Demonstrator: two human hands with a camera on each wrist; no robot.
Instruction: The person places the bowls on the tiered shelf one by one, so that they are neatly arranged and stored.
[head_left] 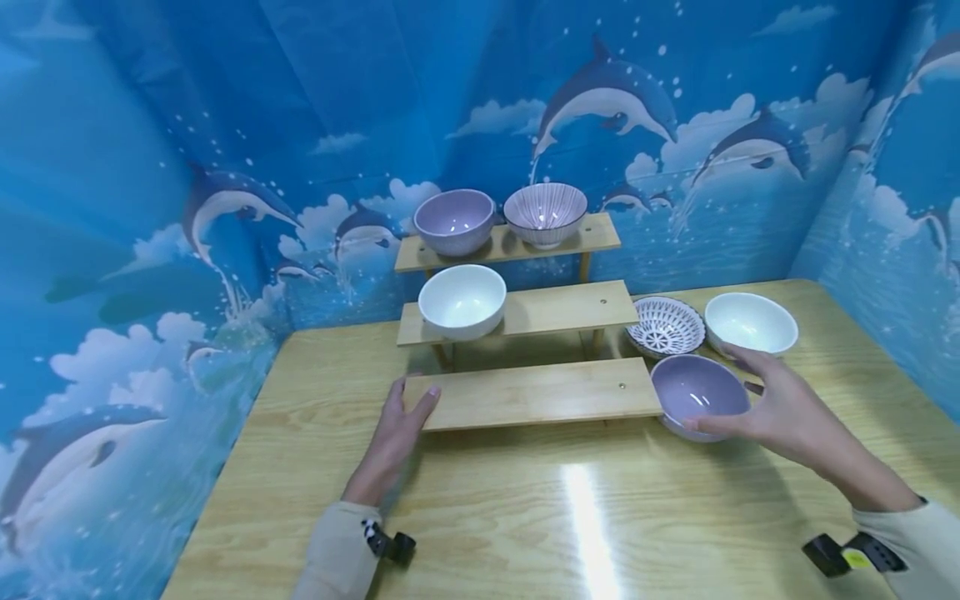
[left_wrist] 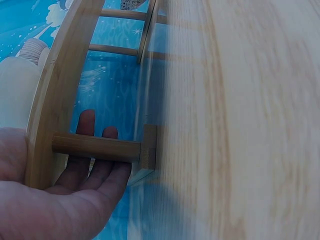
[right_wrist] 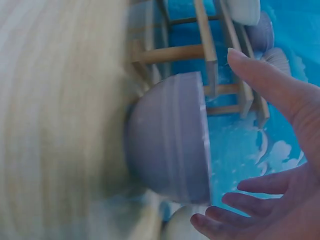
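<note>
My left hand [head_left: 393,435] grips the left end of the lowest board of a three-tier wooden display stand [head_left: 532,395]. In the left wrist view its fingers [left_wrist: 107,175] reach under the board around a round leg. My right hand [head_left: 791,408] is spread over the right side of a plain purple bowl [head_left: 699,390], which sits upright on the table beside the stand's right end. In the right wrist view a gap shows between most of the fingers [right_wrist: 262,182] and this bowl; the thumb stands out past the rim.
Behind the purple bowl stand a black-and-white patterned bowl [head_left: 666,327] and a white bowl [head_left: 752,323]. Another white bowl [head_left: 462,302] is on the middle tier. The top tier bears a purple bowl [head_left: 454,222] and a striped bowl [head_left: 545,214]. Dolphin-print cloth [head_left: 360,92] hangs behind.
</note>
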